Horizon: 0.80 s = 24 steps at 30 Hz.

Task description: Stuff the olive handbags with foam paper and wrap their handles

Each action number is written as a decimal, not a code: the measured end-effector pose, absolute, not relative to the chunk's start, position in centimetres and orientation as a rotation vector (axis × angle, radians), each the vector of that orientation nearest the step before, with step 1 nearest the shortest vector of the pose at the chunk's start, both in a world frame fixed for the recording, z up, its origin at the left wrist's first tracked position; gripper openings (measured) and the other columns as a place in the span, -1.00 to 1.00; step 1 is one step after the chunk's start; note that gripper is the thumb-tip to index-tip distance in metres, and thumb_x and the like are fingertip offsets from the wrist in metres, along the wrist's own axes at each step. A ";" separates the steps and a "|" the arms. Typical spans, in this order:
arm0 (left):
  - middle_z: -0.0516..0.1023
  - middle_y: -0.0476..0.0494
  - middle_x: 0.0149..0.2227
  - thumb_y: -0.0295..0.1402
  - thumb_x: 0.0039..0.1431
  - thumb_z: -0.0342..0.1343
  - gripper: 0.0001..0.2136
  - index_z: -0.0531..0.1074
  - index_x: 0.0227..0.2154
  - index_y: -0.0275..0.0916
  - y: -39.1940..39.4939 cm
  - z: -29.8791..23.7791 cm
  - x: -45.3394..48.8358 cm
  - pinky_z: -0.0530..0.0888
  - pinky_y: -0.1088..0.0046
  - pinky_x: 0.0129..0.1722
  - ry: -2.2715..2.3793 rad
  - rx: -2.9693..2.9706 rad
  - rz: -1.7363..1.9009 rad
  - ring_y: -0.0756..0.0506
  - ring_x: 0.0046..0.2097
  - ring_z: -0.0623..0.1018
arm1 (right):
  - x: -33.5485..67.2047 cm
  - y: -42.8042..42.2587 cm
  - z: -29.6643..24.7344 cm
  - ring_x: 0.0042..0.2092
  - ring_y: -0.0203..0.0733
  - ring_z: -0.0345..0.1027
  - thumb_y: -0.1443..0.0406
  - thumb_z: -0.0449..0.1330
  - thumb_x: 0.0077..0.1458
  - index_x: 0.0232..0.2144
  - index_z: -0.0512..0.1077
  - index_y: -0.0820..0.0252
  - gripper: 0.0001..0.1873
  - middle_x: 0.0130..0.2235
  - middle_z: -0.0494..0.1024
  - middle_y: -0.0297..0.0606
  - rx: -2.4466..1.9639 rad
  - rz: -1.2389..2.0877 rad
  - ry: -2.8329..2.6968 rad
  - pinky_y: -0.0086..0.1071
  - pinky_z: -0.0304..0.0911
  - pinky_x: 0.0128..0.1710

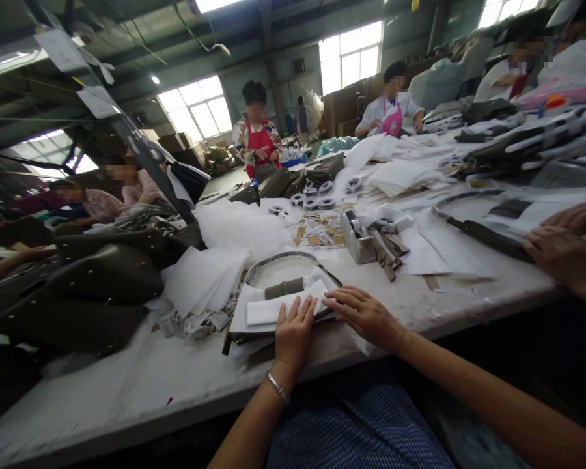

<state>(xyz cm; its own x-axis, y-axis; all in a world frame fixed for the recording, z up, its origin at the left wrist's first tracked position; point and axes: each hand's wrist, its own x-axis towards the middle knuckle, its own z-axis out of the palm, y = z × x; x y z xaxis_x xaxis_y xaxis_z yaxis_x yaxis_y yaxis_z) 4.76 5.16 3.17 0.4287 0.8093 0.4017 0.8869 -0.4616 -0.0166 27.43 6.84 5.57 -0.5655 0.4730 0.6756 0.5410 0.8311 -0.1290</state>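
Item one: a folded white sheet (262,312) — lying across a dark olive bag (247,337), which is resting flat near the bench's front edge, its wrapped handle (290,255) looping away from the wearer.

Item two: the left hand (294,332), pressing flat on the sheet's right part, fingers slightly spread, pinching nothing that I am seeing; a bracelet (277,388) is circling the wrist.

Item three: the right hand (371,318), reaching over the bag's right end, fingers extended and lying close together; whether its fingertips are touching the sheet, I cannot tell.

Surroundings: white sheets (208,280) are fanning out just left of the bag, loose tags (195,329) lying by them. Beyond, a tape dispenser (359,242) is standing near a scatter of tags (320,229) and tape rolls (326,187). Dark bags (107,280) are heaping up along the left of the bench (122,384). A neighbour's hand (564,251) is resting over similar work at far right.

Risks, as I am judging them: the sheet, seemingly light, could be springing open or sliding askew if the left hand were lifting early — and the bag, sitting so near the edge, could be slipping off under an uneven push.
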 end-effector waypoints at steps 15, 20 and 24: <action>0.27 -0.06 0.30 -0.45 0.23 0.13 -0.39 0.12 0.31 -0.06 5.3 2.7 4.4 0.21 -0.09 0.30 -1.526 -2.499 -0.543 -0.22 0.32 0.26 | 34.1 2.2 0.1 0.30 -0.02 0.16 0.34 0.12 0.27 0.34 0.13 0.14 -0.38 0.28 0.31 -0.08 -0.893 0.161 -2.454 -0.11 0.23 0.25; 0.30 -0.09 0.29 -0.44 0.19 0.18 -0.36 0.13 0.31 -0.06 5.3 2.9 4.5 0.24 -0.06 0.29 -1.511 -2.485 -0.520 -0.22 0.31 0.29 | 32.6 2.6 -0.9 0.16 -0.15 0.38 0.45 0.05 0.27 0.18 0.37 0.08 -0.54 0.09 0.54 -0.18 -0.754 0.201 -2.351 -0.19 0.30 0.21; 0.32 -0.12 0.28 -0.44 0.18 0.19 -0.35 0.13 0.31 -0.07 5.4 2.8 4.6 0.24 -0.06 0.29 -1.517 -2.474 -0.529 -0.21 0.31 0.29 | 31.6 1.8 -0.4 0.04 -0.17 0.49 0.44 0.08 0.27 0.04 0.46 0.10 -0.66 -0.04 0.63 -0.20 -0.745 0.151 -2.254 -0.18 0.35 0.16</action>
